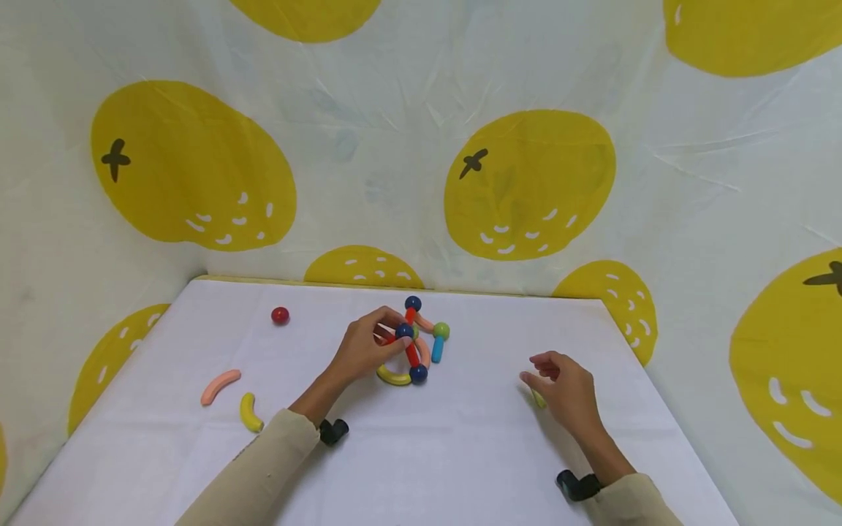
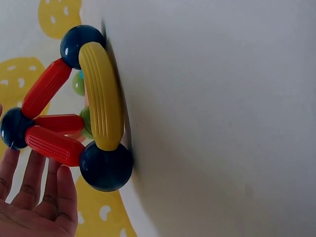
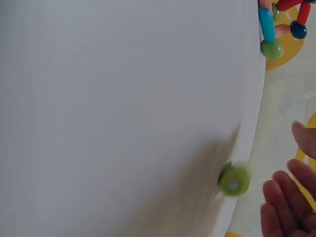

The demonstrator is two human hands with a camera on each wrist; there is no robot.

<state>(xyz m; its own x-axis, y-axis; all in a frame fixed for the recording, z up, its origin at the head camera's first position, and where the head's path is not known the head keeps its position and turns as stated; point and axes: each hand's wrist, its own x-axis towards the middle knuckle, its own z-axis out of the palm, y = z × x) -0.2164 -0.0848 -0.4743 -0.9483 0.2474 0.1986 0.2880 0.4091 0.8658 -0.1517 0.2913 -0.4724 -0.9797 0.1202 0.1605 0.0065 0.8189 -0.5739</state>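
A magnetic stick-and-ball frame (image 1: 412,356) stands on the white table, built of red, yellow, pink and blue sticks with dark blue and green balls. My left hand (image 1: 368,342) holds its upper blue ball (image 2: 16,128) between thumb and fingers, where red sticks (image 2: 54,145) meet. A curved yellow stick (image 2: 102,96) joins two blue balls at the base. To the right, my right hand (image 1: 566,387) is above the table with its fingers loosely bent and holding nothing. Below it is a yellow-green stick (image 3: 234,180), blurred, with a silver dot on its end.
On the left of the table (image 1: 473,453) lie a curved pink stick (image 1: 220,386) and a curved yellow stick (image 1: 250,413). Farther back is a red ball (image 1: 280,315). A cloth (image 1: 395,168) with yellow fruit prints hangs behind the table.
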